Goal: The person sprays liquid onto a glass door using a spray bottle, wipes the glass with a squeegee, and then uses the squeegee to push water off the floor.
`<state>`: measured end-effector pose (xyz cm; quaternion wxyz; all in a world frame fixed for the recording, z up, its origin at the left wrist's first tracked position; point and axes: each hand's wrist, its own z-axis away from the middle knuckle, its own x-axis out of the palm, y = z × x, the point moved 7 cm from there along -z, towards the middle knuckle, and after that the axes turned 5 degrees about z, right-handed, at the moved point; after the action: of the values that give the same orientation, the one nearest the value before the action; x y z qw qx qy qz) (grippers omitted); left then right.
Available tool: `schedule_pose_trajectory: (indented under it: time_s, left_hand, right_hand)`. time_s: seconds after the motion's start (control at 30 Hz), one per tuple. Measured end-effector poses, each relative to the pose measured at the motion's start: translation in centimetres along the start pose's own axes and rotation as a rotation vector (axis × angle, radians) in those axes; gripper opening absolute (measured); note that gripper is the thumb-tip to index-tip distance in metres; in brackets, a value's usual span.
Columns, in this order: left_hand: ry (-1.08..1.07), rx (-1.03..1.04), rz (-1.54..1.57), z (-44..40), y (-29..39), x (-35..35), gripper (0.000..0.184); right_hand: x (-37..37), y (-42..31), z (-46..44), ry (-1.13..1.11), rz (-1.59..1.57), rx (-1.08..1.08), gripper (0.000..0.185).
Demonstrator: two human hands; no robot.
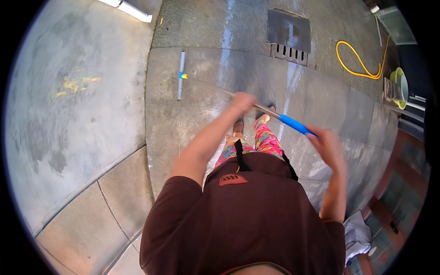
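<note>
A long-handled floor squeegee [208, 85] slants across in front of me. Its narrow grey head [180, 89], with a blue and yellow joint, lies on the concrete at the left, close to the wall. My left hand [243, 103] is wrapped around the metal pole about midway and is slightly blurred. At the upper end of the handle, my right hand [326, 142] closes by the blue grip [295, 124]; its fingers are partly hidden. Both feet stand on the floor below the pole.
Wet streaks mark the concrete floor [201, 123]. A metal drain cover [288, 30] with a slotted grate is set ahead. To the right lie a yellow hose [350, 71] and basins [402, 87]. A grey wall [78, 114] rises at the left.
</note>
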<state>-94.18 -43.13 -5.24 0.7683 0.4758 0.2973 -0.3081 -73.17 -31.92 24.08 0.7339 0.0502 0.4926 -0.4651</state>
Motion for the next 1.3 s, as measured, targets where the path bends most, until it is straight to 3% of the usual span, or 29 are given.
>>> schedule_pose_trajectory:
  time_s: [0.17,0.27,0.3,0.4,0.47,0.5,0.53,0.57,0.67,0.8,0.87,0.93,1.03,1.07,1.1,1.13,1.23,1.3]
  left_hand:
    - [-0.107,0.311,0.204,-7.8,21.1,-1.0,0.019]
    - [-0.138,0.369,0.327,-10.7,27.5,-3.0,0.018]
    - [-0.125,0.369,0.341,-11.5,27.9,-3.2,0.017]
    - [-0.092,0.339,0.312,-13.9,25.5,-3.2,0.015]
    - [-0.054,0.310,0.228,-15.8,19.4,-0.5,0.014]
    - [-0.169,0.199,0.119,-15.2,16.7,-2.0,0.014]
    - [-0.104,0.150,0.081,-15.0,12.7,-1.8,0.012]
    - [-0.193,0.066,0.025,-14.7,9.1,-2.0,0.016]
    - [-0.109,-0.077,-0.146,-12.6,-4.6,-1.0,0.018]
    - [-0.048,-0.313,-0.229,-10.4,-10.8,-6.1,0.014]
    - [-0.113,-0.315,-0.204,-12.8,-9.4,-7.8,0.015]
    - [-0.071,-0.196,-0.102,-17.2,-6.5,-8.1,0.014]
    - [-0.074,0.084,0.068,-22.8,3.0,-8.9,0.010]
    - [0.061,0.191,0.203,-23.9,5.7,-9.6,0.009]
    - [0.064,0.236,0.236,-24.9,8.3,-11.1,0.010]
    - [0.064,0.283,0.269,-25.5,10.4,-13.5,0.010]
    - [0.032,0.258,0.282,-26.0,10.2,-18.0,0.013]
    - [-0.003,0.247,0.201,-26.2,6.2,-19.3,0.020]
  right_hand:
    - [-14.3,7.7,8.5,0.223,0.022,0.315,0.025]
    - [-19.7,8.4,9.7,0.251,0.160,0.516,0.024]
    - [-20.4,8.9,8.9,0.288,0.182,0.456,0.025]
    - [-19.6,13.1,4.8,0.257,-0.012,0.336,0.026]
    - [-17.3,12.1,0.2,0.076,-0.119,0.260,0.028]
    - [-15.0,12.3,-2.2,0.003,-0.114,0.210,0.031]
    - [-12.6,11.4,-4.4,-0.026,-0.119,0.157,0.032]
    - [-9.9,10.7,-6.4,-0.032,-0.152,0.125,0.032]
    - [-2.2,6.8,-12.2,-0.124,-0.140,-0.169,0.041]
    - [0.4,1.1,-16.9,-0.163,-0.011,-0.208,0.043]
    - [-0.8,3.1,-19.5,-0.105,0.001,-0.244,0.045]
    - [-7.6,4.5,-19.7,-0.103,-0.023,-0.063,0.034]
    - [-17.4,8.2,-17.8,0.170,0.001,0.177,0.025]
    - [-20.3,8.8,-17.1,0.240,0.004,0.254,0.023]
    - [-22.7,9.3,-16.6,0.280,-0.045,0.354,0.022]
    - [-25.1,7.7,-16.8,0.327,0.000,0.348,0.022]
    - [-28.8,3.3,-18.4,0.408,0.120,0.322,0.023]
    - [-28.4,1.2,-21.6,0.401,0.167,0.294,0.023]
